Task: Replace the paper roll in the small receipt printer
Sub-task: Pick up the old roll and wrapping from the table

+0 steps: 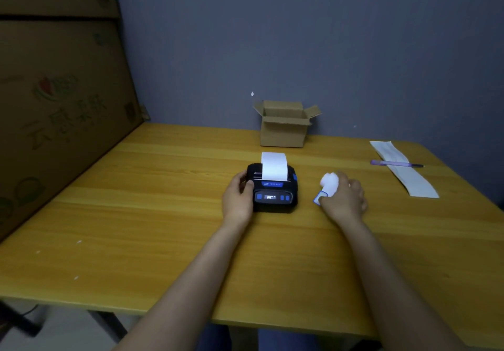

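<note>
A small black receipt printer (275,193) with blue buttons and a lit display sits mid-table. A white paper strip (274,166) stands up out of its top slot. My left hand (237,199) grips the printer's left side. To the right, my right hand (344,199) holds a white paper roll (329,184) just above the table. A loose end with a blue mark (319,197) hangs from the roll.
A small open cardboard box (283,125) stands at the back against the blue wall. At the right lie a long white paper strip (403,169) and a purple pen (395,163). Large cardboard boxes (54,99) line the left edge of the yellow wooden table (163,227).
</note>
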